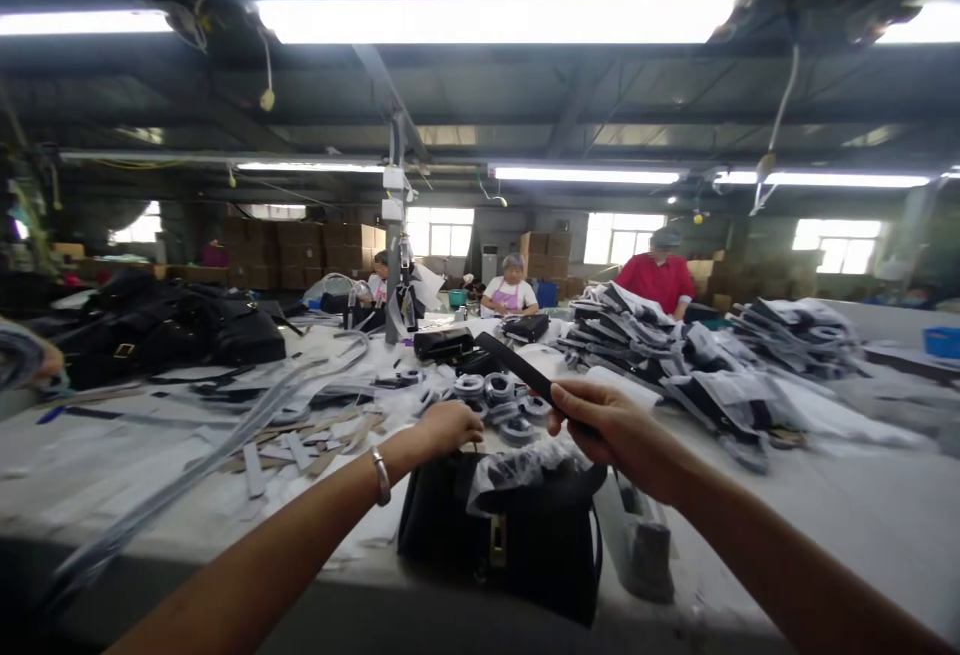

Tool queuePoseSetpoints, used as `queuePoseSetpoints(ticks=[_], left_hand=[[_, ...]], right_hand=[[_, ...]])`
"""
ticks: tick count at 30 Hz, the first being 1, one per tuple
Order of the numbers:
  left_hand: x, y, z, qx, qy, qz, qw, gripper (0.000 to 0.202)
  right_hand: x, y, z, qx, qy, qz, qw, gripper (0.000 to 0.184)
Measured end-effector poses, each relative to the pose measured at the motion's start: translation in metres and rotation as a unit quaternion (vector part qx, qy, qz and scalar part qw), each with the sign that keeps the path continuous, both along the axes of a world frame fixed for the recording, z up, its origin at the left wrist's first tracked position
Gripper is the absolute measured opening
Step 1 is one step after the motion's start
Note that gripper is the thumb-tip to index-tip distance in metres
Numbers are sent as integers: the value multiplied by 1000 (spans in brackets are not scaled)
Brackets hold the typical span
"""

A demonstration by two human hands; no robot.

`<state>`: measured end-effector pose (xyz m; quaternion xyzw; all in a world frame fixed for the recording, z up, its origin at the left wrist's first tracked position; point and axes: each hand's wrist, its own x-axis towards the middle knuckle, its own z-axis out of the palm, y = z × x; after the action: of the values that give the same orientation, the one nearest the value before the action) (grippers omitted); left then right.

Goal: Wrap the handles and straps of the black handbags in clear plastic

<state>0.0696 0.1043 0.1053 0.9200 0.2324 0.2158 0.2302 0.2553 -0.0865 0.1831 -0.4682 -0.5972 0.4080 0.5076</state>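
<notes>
A black handbag (442, 525) with a gold-coloured clasp stands at the table's front edge, right before me. Crumpled clear plastic wrap (517, 475) lies over its top. My left hand (450, 427), a silver bangle on its wrist, is closed at the bag's upper left edge; what its fingers pinch is hidden. Above the bag's right side, my right hand (600, 420) grips a flat black strap (514, 360) by its lower end. The strap's free end points up and to the left.
Plastic-wrapped rolls (499, 390) lie behind the bag. Long wrapped strips (247, 425) and paper scraps (300, 450) cover the left side. Black bags (240, 335) are heaped far left, wrapped pieces (637, 335) at right. A grey block (649, 545) stands beside the handbag. Several people work beyond.
</notes>
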Motion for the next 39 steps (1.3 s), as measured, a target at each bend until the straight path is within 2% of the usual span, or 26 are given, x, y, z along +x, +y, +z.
queuePoseSetpoints(ticks=[3, 6, 10, 16, 22, 25, 28, 32, 36, 39], left_hand=[[-17, 10, 11, -60, -88, 8, 994, 21], [-38, 11, 22, -126, -174, 20, 976, 41], [-57, 5, 24, -201, -282, 29, 938, 49], [-56, -5, 7, -307, -413, 4, 857, 47], [-48, -13, -2, -422, -471, -46, 773, 45], [-50, -14, -4, -456, -503, -74, 730, 42], [-54, -12, -8, -469, -518, -91, 710, 40], [-58, -11, -14, -476, -526, -100, 697, 39], [-57, -12, -17, -483, -537, -95, 685, 37], [-56, -14, -17, -480, -551, -83, 678, 40]], right_hand=[[10, 7, -29, -16, 46, -27, 998, 36], [5, 15, -55, -56, 118, -12, 991, 36], [-14, 24, -73, -76, 150, -1, 986, 36], [-27, 43, -75, -83, 123, -34, 988, 36], [-37, 59, -71, -96, 122, 10, 988, 34], [-46, 65, -70, -103, 125, 13, 987, 37], [-52, 71, -68, -96, 110, 22, 989, 41], [-56, 76, -66, -113, 73, 31, 990, 43], [-60, 81, -68, -98, 99, -10, 990, 44], [-63, 82, -70, -106, 112, -16, 988, 42]])
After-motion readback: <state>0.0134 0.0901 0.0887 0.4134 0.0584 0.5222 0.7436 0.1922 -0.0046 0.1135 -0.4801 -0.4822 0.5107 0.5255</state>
